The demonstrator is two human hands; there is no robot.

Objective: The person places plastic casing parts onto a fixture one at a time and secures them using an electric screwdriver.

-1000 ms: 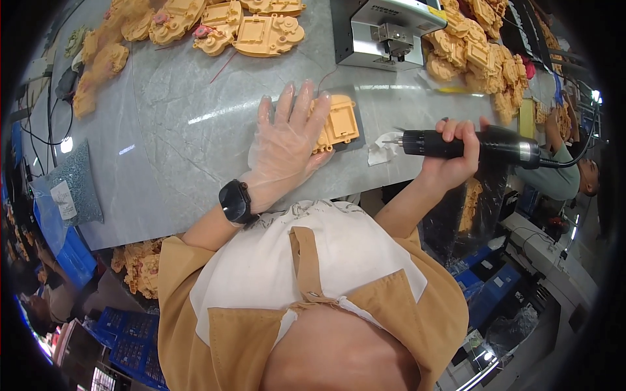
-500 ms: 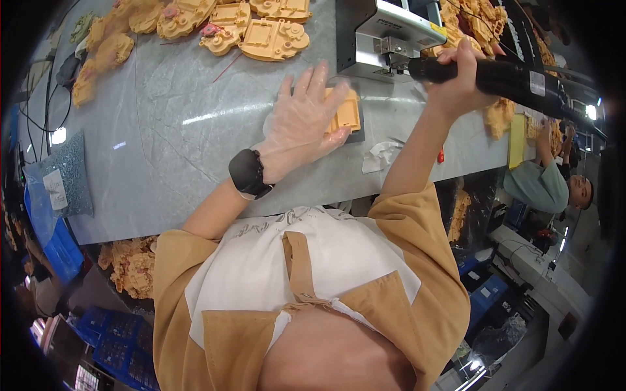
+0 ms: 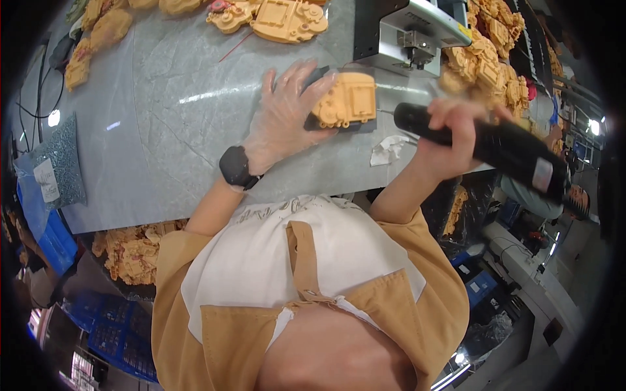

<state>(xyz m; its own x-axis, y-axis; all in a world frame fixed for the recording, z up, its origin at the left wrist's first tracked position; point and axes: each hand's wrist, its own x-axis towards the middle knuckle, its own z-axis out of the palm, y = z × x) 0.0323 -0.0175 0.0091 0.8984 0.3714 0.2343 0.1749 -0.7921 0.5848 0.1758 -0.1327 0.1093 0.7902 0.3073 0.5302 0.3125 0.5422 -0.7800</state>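
Note:
An orange plastic housing (image 3: 355, 99) rests on a dark block (image 3: 365, 126) on the table. My left hand (image 3: 283, 114), in a clear plastic glove, holds the housing's left side, thumb at the near edge and fingers at the far edge. My right hand (image 3: 450, 140) is wrapped round a black electric screwdriver (image 3: 515, 153). Its thin bit (image 3: 386, 111) points left at the housing, a short gap away. Behind it stands a silver and black metal device (image 3: 407, 39) with a small metal block on its front.
A crumpled white paper (image 3: 388, 150) lies near the bit. More orange housings (image 3: 290, 19) sit at the far side, and others are heaped (image 3: 482, 62) at the right. A bag of small parts (image 3: 59, 163) leans at the left table edge. Another person (image 3: 577, 199) is far right.
My right hand has brought the screwdriver away from the metal device, nearer to me, with its bit now toward the housing. My left fingers have shifted, uncovering more of the housing.

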